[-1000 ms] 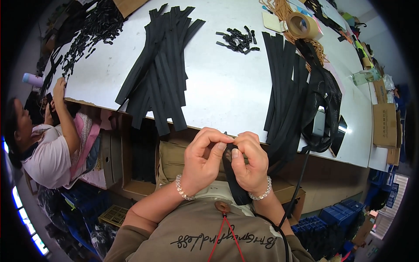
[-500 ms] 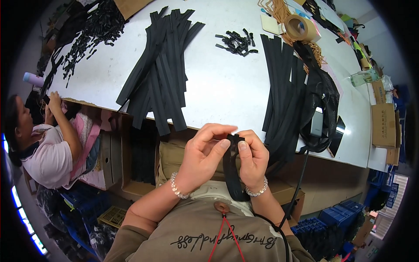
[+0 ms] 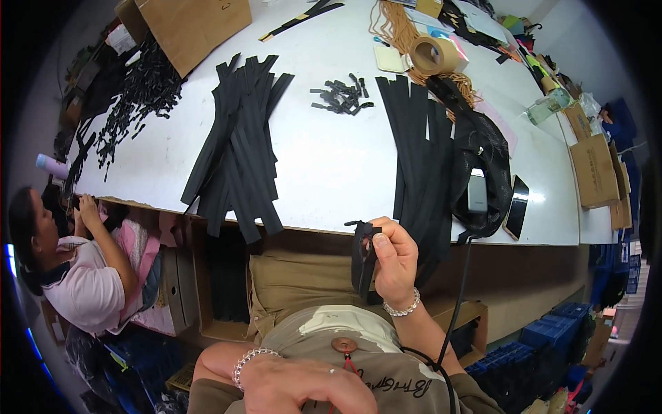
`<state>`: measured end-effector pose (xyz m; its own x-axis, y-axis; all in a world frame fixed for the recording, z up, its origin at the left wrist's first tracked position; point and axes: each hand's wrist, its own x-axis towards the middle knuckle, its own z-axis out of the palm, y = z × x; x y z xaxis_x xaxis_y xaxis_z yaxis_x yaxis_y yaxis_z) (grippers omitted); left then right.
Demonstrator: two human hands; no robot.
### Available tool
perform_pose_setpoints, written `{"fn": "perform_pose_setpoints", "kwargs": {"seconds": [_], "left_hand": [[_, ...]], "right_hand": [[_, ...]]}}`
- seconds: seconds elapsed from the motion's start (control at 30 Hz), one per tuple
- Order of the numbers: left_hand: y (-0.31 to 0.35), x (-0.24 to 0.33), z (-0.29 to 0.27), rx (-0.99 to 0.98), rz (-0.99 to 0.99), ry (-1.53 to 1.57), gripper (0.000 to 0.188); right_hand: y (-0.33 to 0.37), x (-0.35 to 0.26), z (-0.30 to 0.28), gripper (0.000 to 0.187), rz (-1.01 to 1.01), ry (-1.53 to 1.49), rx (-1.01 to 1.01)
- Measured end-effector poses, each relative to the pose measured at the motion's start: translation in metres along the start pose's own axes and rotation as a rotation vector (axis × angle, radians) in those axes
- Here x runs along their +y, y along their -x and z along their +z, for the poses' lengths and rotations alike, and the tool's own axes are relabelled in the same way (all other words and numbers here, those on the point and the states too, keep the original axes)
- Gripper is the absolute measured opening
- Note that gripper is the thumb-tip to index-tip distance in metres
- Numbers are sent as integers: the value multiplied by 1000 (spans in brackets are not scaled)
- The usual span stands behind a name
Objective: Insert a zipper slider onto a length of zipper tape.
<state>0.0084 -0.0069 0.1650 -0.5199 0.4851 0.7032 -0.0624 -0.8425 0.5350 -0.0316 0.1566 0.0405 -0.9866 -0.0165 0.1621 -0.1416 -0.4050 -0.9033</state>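
In front of my body, my right hand (image 3: 396, 259) pinches the end of a black zipper (image 3: 365, 259) between thumb and fingers. The strip hangs in a loop below the grip, and a small dark pull sticks out at its upper left. My left hand (image 3: 300, 386) is low against my chest, away from the zipper. Its fingers run out of the lower edge, so what they hold, if anything, is hidden. On the white table, a bundle of black zipper strips (image 3: 238, 148) lies left of centre. A second bundle (image 3: 417, 152) lies at right, and small black zipper pulls (image 3: 341, 95) between them.
A black mesh bag (image 3: 486, 145) with a grey device (image 3: 476, 191) on it lies at right, beside a phone (image 3: 516, 207) and a tape roll (image 3: 434, 55). A cardboard box (image 3: 196, 27) and a heap of black pulls (image 3: 141, 90) are far left. A co-worker (image 3: 89, 269) sits at left.
My left hand has let go of the zipper and dropped down to my chest. My right hand still holds it, a little lower. The view has shifted, showing more of the table's far side.
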Motion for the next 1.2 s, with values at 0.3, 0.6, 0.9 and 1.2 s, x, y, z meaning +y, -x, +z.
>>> {"fn": "perform_pose_setpoints", "kwargs": {"seconds": [0.3, 0.6, 0.9, 1.2], "left_hand": [[-5, 5, 8, -88, -63, 31, 20], [-2, -51, 23, -83, 677, -16, 21], [22, 1, 9, 227, -37, -311, 9], [90, -75, -79, 973, -625, -411, 17]], "right_hand": [[3, -16, 8, 16, 101, -186, 95], [8, -22, 15, 18, 169, -339, 139], [16, -22, 18, 16, 137, -287, 94], [47, 16, 0, 5, 95, 261, -13]]}}
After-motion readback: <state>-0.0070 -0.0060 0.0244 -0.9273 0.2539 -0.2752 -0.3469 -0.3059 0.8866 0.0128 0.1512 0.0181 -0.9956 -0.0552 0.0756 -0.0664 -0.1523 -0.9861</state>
